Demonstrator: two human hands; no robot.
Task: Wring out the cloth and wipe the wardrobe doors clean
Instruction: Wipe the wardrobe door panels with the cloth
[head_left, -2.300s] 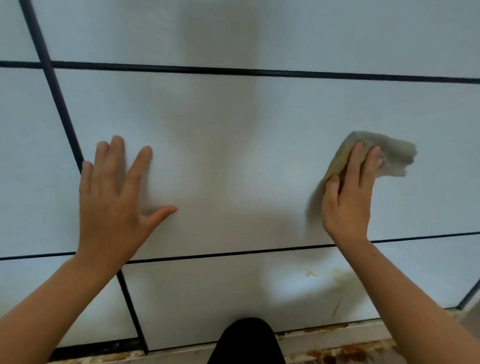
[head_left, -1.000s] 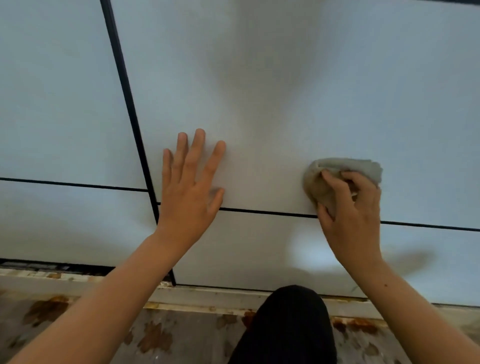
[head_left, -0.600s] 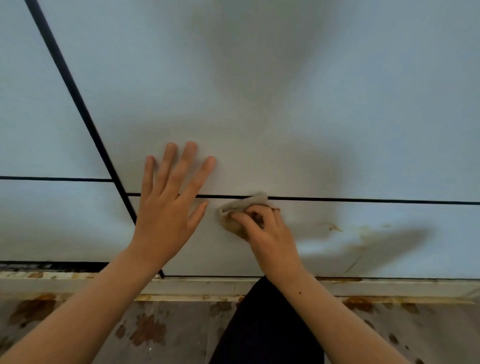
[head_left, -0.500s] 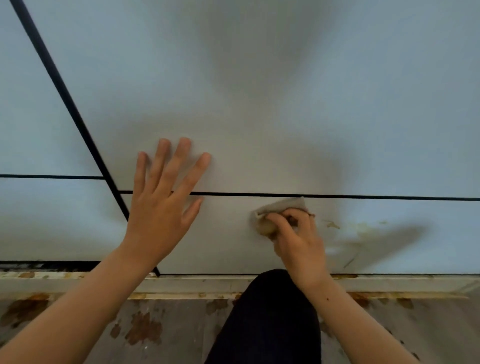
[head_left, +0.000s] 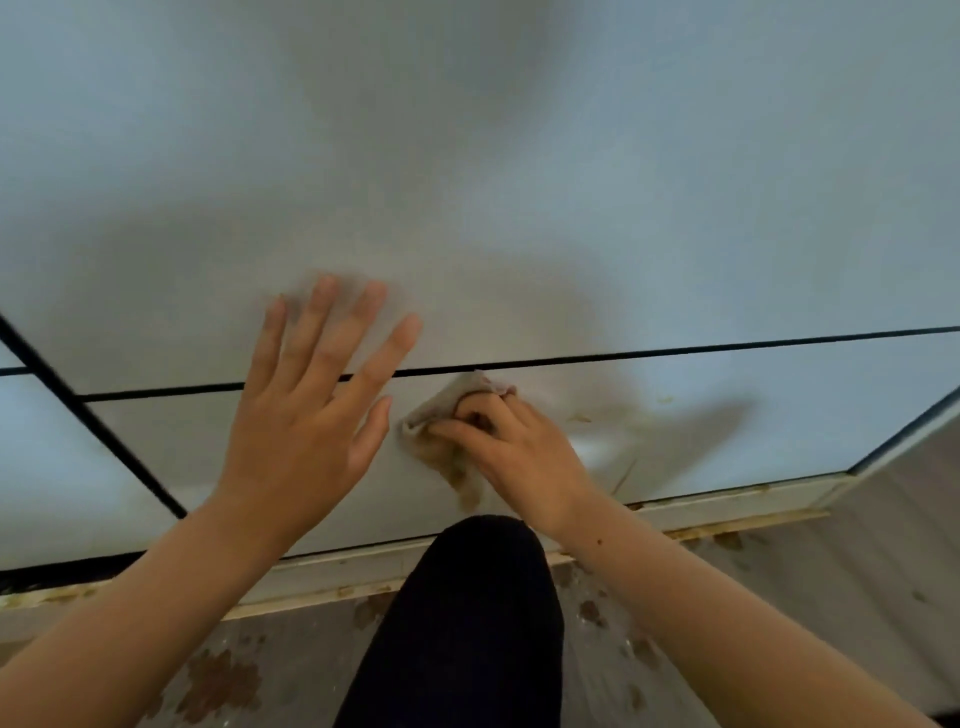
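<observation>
Currently two hands, one cloth (head_left: 441, 408). Left hand (head_left: 306, 426) flat on the wardrobe door (head_left: 727, 208), grip empty; right hand (head_left: 519, 457), at its 3 o'clock, clutches the cloth there, half hidden under fingers.

Two hands, one cloth, four door panels

I count two hands of mine: my left hand (head_left: 301, 431) with all five fingers showing, and my right hand (head_left: 519, 457) with its fingers too bunched to count; one cloth (head_left: 441, 410); four panels of the wardrobe doors (head_left: 571, 182), divided by two dark seams, one cross seam (head_left: 675, 353) and one upright seam (head_left: 104, 431); one pale plinth (head_left: 727, 504) along the bottom; one knee (head_left: 478, 597) in dark fabric; a few yellowish marks (head_left: 623, 470) on the lower panel, at least three; and brown floor stains (head_left: 218, 686), many and too blurred for an exact number
</observation>
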